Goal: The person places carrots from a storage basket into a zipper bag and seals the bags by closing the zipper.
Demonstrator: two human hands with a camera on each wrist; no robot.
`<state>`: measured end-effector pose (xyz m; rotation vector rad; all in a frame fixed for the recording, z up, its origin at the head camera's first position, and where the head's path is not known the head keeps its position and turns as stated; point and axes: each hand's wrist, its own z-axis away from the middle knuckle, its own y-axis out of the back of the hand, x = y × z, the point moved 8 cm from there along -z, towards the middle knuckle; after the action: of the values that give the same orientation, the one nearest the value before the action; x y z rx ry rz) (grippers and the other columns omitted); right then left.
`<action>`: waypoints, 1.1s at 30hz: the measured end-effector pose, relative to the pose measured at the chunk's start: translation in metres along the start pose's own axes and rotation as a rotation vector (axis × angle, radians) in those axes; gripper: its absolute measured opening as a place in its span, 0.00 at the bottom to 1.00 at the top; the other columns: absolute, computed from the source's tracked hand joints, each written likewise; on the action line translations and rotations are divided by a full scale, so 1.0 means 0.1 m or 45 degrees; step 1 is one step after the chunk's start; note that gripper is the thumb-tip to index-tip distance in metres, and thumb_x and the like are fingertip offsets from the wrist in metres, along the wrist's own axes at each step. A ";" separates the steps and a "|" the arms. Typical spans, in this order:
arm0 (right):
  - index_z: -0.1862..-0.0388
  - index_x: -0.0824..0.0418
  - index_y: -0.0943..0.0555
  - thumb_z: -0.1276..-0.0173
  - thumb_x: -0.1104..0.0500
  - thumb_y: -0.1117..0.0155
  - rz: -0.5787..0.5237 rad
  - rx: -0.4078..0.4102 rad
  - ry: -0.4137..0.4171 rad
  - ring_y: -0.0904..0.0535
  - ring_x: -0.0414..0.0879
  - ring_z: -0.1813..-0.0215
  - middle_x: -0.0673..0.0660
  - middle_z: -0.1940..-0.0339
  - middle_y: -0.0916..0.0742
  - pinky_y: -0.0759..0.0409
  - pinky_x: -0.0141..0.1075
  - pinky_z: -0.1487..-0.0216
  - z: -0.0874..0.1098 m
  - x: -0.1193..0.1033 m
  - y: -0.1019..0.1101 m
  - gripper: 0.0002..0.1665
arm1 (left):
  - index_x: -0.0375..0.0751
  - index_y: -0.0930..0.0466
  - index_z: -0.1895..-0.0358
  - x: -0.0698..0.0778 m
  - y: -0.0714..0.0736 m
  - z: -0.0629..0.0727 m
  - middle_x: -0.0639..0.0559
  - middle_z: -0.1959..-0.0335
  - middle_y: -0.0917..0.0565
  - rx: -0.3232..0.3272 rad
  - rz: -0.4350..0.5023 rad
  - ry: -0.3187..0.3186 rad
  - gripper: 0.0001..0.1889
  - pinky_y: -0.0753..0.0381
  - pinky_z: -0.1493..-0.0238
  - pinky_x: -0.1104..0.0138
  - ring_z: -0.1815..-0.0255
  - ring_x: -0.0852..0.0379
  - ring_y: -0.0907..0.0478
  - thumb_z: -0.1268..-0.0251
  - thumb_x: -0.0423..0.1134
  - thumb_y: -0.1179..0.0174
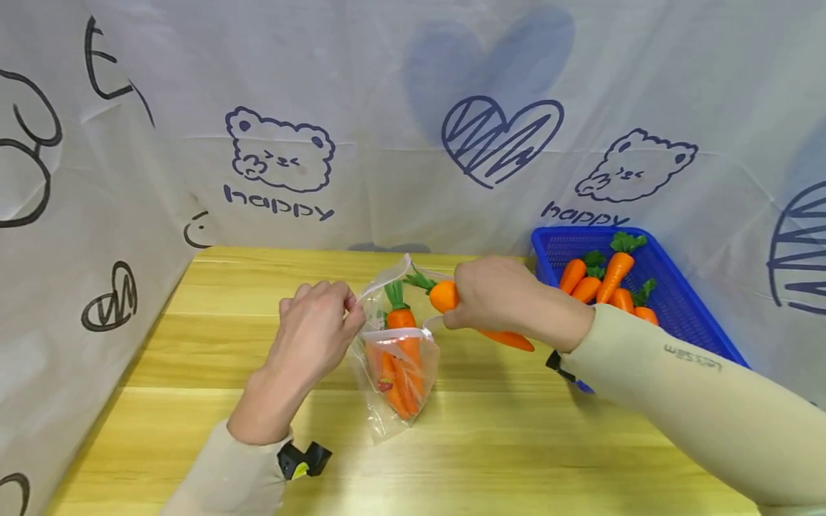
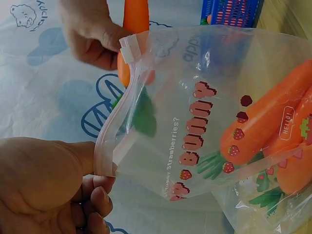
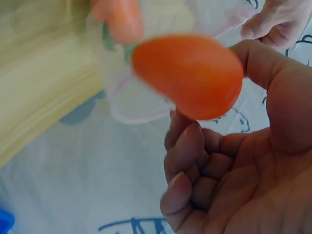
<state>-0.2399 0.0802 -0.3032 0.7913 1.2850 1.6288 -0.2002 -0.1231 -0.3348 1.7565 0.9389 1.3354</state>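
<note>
My left hand (image 1: 316, 326) pinches the rim of a clear zip bag (image 1: 387, 423) between thumb and fingers, and the bag's mouth gapes. Inside the bag lie carrots (image 1: 405, 344) with green tops. In the left wrist view the bag (image 2: 161, 122) shows red "Bunny" lettering, a white slider (image 2: 129, 53) and strawberry prints. My right hand (image 1: 493, 294) grips a toy-like orange carrot (image 1: 444, 295) by its body, its leafy top pointing left at the bag's mouth. From the right wrist, this carrot (image 3: 190, 73) sits between thumb and fingers.
A blue plastic basket (image 1: 697, 308) with several more carrots (image 1: 614, 276) stands at the right rear of the wooden table (image 1: 193, 344). Behind the table hangs a white cloth (image 1: 387, 179) with drawings. Small black devices (image 1: 303, 459) sit at the wrists.
</note>
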 end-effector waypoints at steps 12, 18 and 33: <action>0.83 0.53 0.23 0.38 0.45 0.32 -0.512 -0.370 0.004 0.33 0.41 0.81 0.48 0.84 0.25 0.37 0.32 0.78 -0.49 -0.17 -0.20 0.19 | 0.46 0.22 0.66 0.16 -0.11 -0.03 0.53 0.70 0.23 -0.035 0.023 -0.127 0.07 0.39 0.60 0.57 0.64 0.48 0.30 0.26 0.39 0.42; 0.85 0.53 0.25 0.36 0.43 0.33 -0.869 -0.411 -0.083 0.40 0.41 0.84 0.48 0.87 0.30 0.46 0.32 0.80 -0.67 -0.16 -0.41 0.23 | 0.48 0.25 0.69 0.27 -0.14 -0.01 0.54 0.71 0.25 -0.030 0.062 -0.193 0.09 0.40 0.60 0.58 0.64 0.49 0.31 0.26 0.38 0.43; 0.81 0.57 0.26 0.28 0.50 0.31 -0.707 -0.054 -0.088 0.23 0.43 0.86 0.51 0.89 0.21 0.21 0.33 0.80 -0.61 -0.32 -0.60 0.24 | 0.47 0.25 0.68 0.40 0.01 0.04 0.53 0.68 0.23 0.019 0.359 -0.180 0.07 0.38 0.51 0.55 0.57 0.49 0.29 0.27 0.37 0.41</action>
<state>-0.2653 0.0309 -0.3753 0.4066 1.2743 1.1661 -0.1885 -0.0891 -0.3168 2.0224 0.6419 1.3564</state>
